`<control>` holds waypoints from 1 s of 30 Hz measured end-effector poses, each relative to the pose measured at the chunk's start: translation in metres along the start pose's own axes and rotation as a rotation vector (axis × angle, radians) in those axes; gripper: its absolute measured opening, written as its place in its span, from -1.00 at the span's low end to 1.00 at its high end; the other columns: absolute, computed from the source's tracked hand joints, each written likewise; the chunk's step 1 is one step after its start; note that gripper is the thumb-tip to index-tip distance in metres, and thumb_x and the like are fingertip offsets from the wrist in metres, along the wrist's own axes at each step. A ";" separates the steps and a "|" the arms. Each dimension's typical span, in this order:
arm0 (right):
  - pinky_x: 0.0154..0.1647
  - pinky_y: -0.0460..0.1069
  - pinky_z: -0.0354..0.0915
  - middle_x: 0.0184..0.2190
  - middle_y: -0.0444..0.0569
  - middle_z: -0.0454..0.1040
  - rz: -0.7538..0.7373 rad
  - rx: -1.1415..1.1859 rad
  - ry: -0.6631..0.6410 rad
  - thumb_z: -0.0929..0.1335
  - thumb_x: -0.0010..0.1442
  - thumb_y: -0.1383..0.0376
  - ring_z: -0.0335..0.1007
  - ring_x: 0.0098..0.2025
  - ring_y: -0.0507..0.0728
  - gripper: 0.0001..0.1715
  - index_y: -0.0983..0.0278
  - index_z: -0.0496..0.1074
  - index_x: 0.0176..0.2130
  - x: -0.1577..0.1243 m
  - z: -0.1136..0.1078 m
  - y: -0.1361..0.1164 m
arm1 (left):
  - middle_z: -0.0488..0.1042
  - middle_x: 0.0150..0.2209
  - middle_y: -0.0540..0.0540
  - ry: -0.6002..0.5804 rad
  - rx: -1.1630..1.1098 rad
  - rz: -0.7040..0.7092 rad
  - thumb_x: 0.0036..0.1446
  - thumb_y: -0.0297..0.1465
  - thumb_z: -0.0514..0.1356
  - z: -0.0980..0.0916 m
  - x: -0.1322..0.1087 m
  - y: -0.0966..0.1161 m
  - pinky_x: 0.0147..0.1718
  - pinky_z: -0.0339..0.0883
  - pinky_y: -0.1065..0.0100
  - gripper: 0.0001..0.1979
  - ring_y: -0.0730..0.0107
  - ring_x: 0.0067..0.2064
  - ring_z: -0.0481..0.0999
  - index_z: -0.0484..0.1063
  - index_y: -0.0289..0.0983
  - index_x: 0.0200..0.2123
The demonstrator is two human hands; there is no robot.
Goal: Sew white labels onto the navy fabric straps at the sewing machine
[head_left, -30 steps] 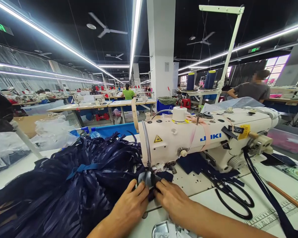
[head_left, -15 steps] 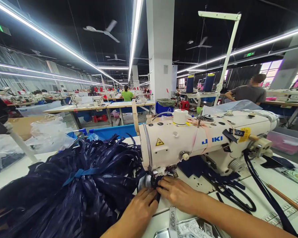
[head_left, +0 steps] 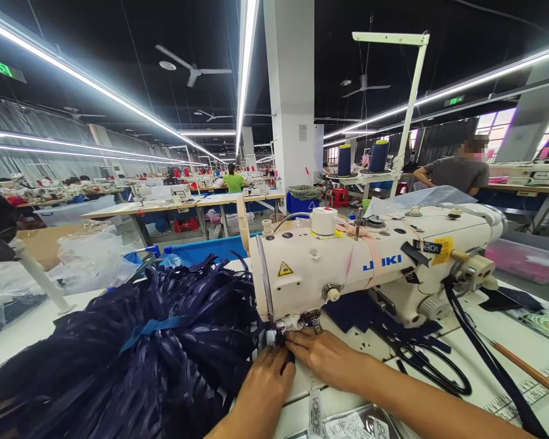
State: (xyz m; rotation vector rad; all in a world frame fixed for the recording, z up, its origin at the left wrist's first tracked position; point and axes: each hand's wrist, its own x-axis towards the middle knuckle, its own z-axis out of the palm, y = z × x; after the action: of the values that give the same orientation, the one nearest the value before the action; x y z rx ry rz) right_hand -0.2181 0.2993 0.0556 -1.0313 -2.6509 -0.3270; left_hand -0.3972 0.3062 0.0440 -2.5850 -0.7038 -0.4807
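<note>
A white industrial sewing machine (head_left: 311, 274) stands before me, its needle end just beyond my fingers. My left hand (head_left: 266, 373) bends its fingers over a small dark navy fabric piece (head_left: 292, 357) by the presser foot. From the other side, my right hand (head_left: 322, 355) presses on the same fabric, fingertips close to the needle area. Most of the piece is hidden under the fingers and the machine head. Left of the machine lies a big bundle of navy fabric strips (head_left: 178, 366), tied with a blue band (head_left: 153, 327).
Black scissors (head_left: 439, 369) and a wooden-handled tool (head_left: 526, 369) lie right of the machine. Woven labels (head_left: 357, 425) fill a tray at the front edge. Navy scraps (head_left: 354, 314) lie behind my right hand. A co-worker (head_left: 457, 167) sits at the back right.
Both hands have edged slightly forward toward the presser foot, and less of the navy fabric shows between them. The view has shifted slightly.
</note>
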 end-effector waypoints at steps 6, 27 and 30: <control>0.04 -0.01 0.23 -0.02 0.19 0.35 -0.024 0.033 0.006 0.18 0.11 0.51 0.27 0.00 0.17 -0.58 0.52 0.29 -0.01 0.000 0.003 0.004 | 0.51 -0.27 -0.21 0.005 0.037 -0.016 -0.16 -0.74 -0.01 0.005 0.000 0.001 -0.19 0.42 0.24 -0.71 0.26 -0.23 0.51 0.33 -0.34 -0.38; 0.04 0.05 0.17 -0.03 0.11 0.37 0.077 -0.024 0.004 0.18 0.09 0.53 0.26 -0.01 0.19 -0.50 0.44 0.24 0.06 0.003 0.001 0.004 | 0.51 -0.45 -0.10 0.133 0.086 -0.052 -0.02 -0.73 -0.02 0.006 0.015 0.002 -0.31 0.37 0.32 -0.76 0.35 -0.42 0.49 0.30 -0.32 -0.53; 0.02 0.04 0.16 -0.04 0.11 0.37 0.079 -0.022 0.016 0.17 0.10 0.52 0.26 -0.02 0.19 -0.51 0.43 0.25 0.05 0.003 0.001 0.005 | 0.49 -0.46 -0.09 0.135 0.075 -0.057 -0.03 -0.74 -0.02 0.006 0.015 0.001 -0.30 0.37 0.33 -0.75 0.37 -0.43 0.48 0.32 -0.33 -0.53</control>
State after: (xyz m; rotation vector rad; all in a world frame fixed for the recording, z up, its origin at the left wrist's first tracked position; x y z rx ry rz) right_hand -0.2169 0.3046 0.0562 -1.1318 -2.5895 -0.3463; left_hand -0.3827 0.3143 0.0449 -2.4422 -0.7363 -0.6277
